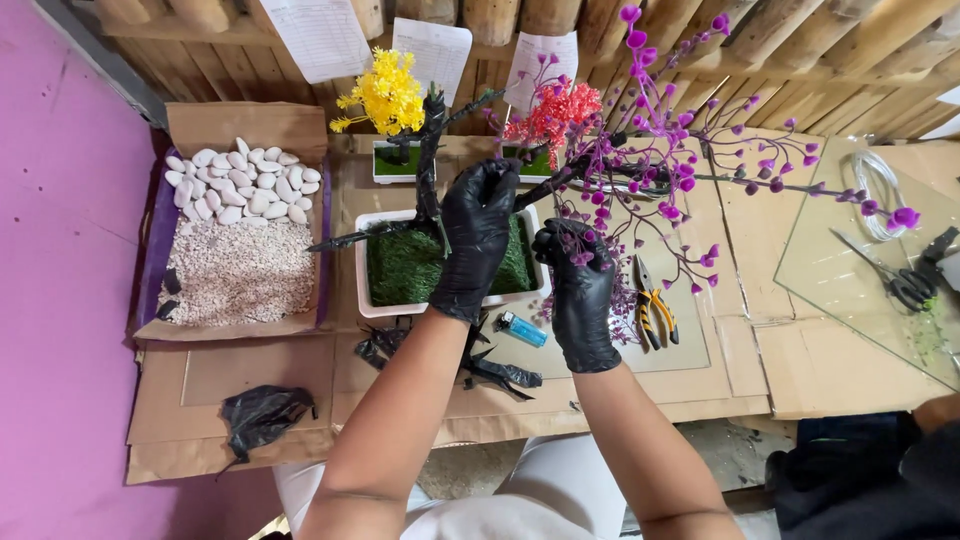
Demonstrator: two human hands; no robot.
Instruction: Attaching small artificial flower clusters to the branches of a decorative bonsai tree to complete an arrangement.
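Note:
Both of my hands wear black gloves. My left hand [478,232] grips the black trunk of an artificial tree [545,185] above a white rectangular pot [363,290] filled with green moss. My right hand [578,285] is closed around a lower part of the same tree, just right of the pot. Thin black branches with purple bead buds [690,140] spread to the right of my hands. A bare black branch [432,150] stands in the pot's left half.
A cardboard box [240,125] at left holds white stones and pale gravel. Small pots with a yellow tree [385,95] and a red tree [555,115] stand behind. Pliers [652,312], a blue lighter [522,328], scissors [905,280] on a glass sheet, and black scraps [262,412] lie about.

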